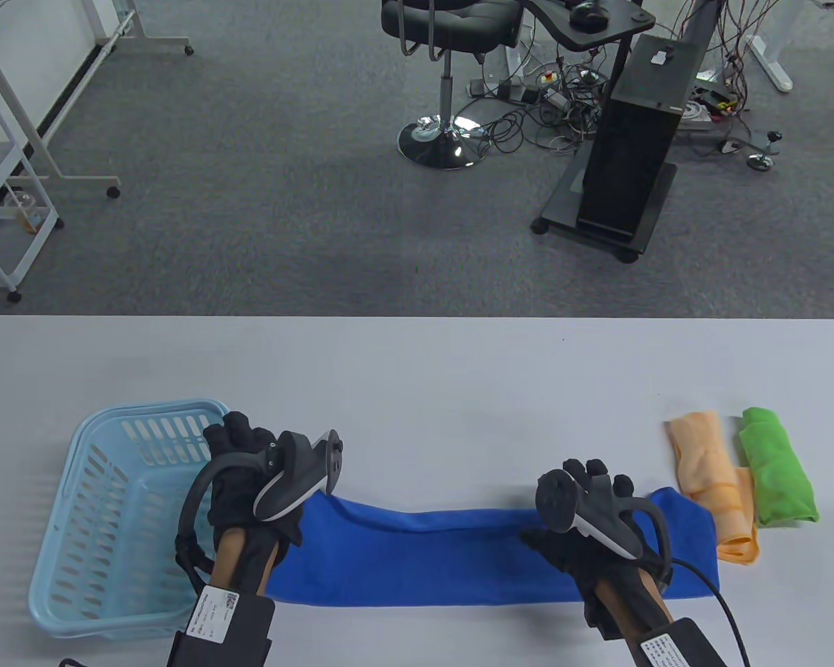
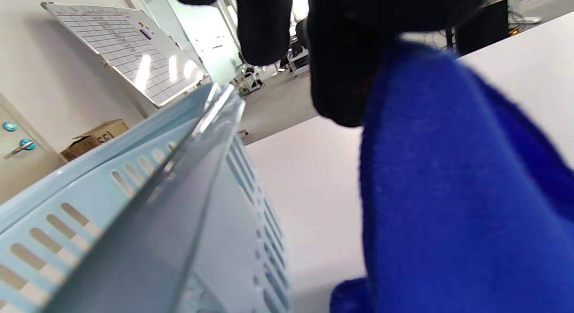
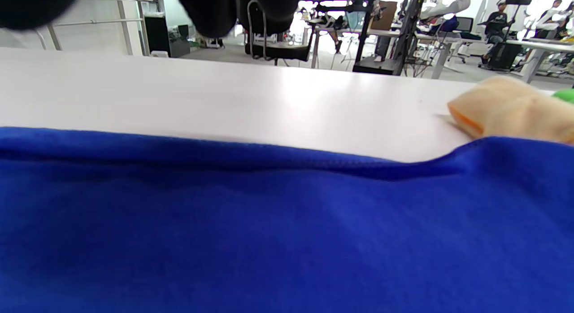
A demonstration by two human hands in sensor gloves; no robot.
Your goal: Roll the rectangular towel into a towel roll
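Both hands are set at opposite ends of the blue towel (image 1: 459, 549), well apart. At the towel's nine o'clock end the left hand (image 1: 247, 472) is seen in its wrist view with a thumb or finger pressed against a raised fold of the cloth (image 2: 448, 178), so a pinch on that end is judged likely, though the closing finger behind the fold is hidden. At the three o'clock end the right hand (image 1: 584, 514) rests on the towel; its fingertips (image 3: 210, 10) hang above the cloth in the wrist view, and whether the fabric is gripped cannot be told.

The towel lies as a long strip near the six o'clock edge of the table (image 1: 417, 375), running from nine to three o'clock. At its nine o'clock end the light blue basket (image 1: 111, 514) stands just beside it; at its three o'clock end the orange cloth (image 1: 712, 479) touches or nearly touches it, with the green cloth (image 1: 778, 472) beyond.

Rolling is judged barely begun or still being prepared. For a neat roll, the strip should first be pulled flat and its long edges squared. A tight first turn should then be made at one short end, with even pressure kept across the width. Care should be taken that the orange cloth is not caught up in the roll.
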